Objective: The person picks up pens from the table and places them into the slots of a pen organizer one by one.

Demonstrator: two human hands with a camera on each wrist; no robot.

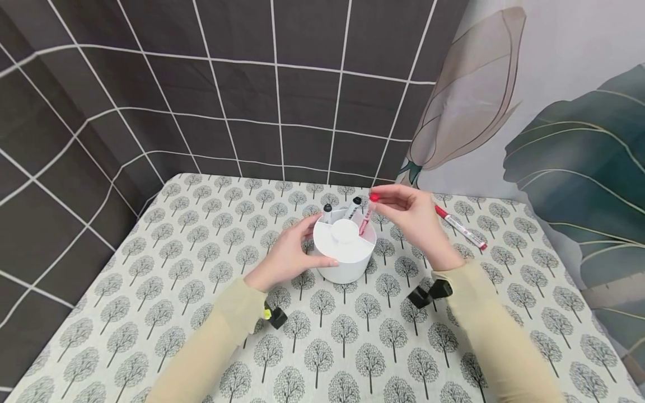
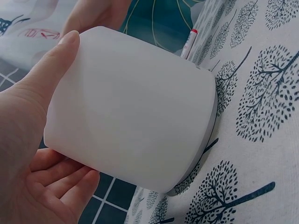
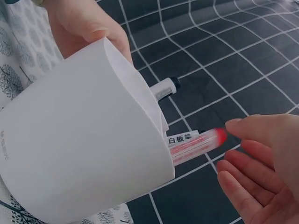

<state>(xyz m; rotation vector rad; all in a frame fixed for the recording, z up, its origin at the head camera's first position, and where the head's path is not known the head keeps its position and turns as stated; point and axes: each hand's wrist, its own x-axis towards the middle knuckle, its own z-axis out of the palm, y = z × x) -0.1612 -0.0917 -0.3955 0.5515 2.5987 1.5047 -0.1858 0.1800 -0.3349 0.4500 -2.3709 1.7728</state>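
A white round pen holder (image 1: pixel 344 263) with compartments stands on the table. My left hand (image 1: pixel 288 251) grips it from the left side, thumb in front and fingers behind. A red-tipped marker (image 3: pixel 195 148), blurred in the right wrist view, leans in the right compartment. Beside its red end is my right hand (image 1: pixel 409 215), thumb close to the tip and the other fingers spread loosely apart from it. Two black-ended whiteboard markers, one at the left (image 1: pixel 327 214) and one at the back (image 1: pixel 353 208), also stand in the holder.
Another red-and-white marker (image 1: pixel 461 226) lies on the table to the right, beyond my right wrist. A tree-print cloth (image 1: pixel 201 291) covers the table. Dark grid-patterned fabric (image 1: pixel 242 84) hangs behind, and a floral curtain (image 1: pixel 569 168) hangs at the right.
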